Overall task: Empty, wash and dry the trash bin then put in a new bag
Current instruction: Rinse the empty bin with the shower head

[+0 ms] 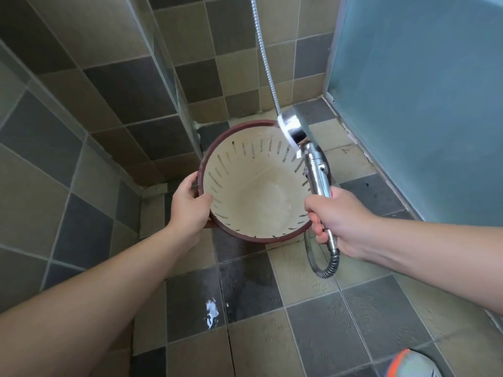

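Fingers of your right hand are wrapped tight round the chrome handle of the shower head, thumb on top, so that grip is fully closed on it. From your fist the handle runs up and away to the round spray face, which hangs over the far rim of the trash bin and points down into it. Looks like a thin spray is coming off the face, though it's faint. Below your fist the metal hose loops down and back up behind the bin, then climbs the tiled wall past the top of the view.

Your left hand has the other grip: fingers curled over the near-left rim of the bin, thumb lying on the inside wall. The bin sits between your two hands, tipped with its mouth toward you. It's dark red outside with a cream inside, slots cut all round the upper wall, and a bit of water pooled at the bottom.

Under it all, the tiled floor is wet, with a bright reflection below your left hand. Off past your right hand there's a frosted glass door. Low at the bottom right corner, an orange and white shoe pokes in.
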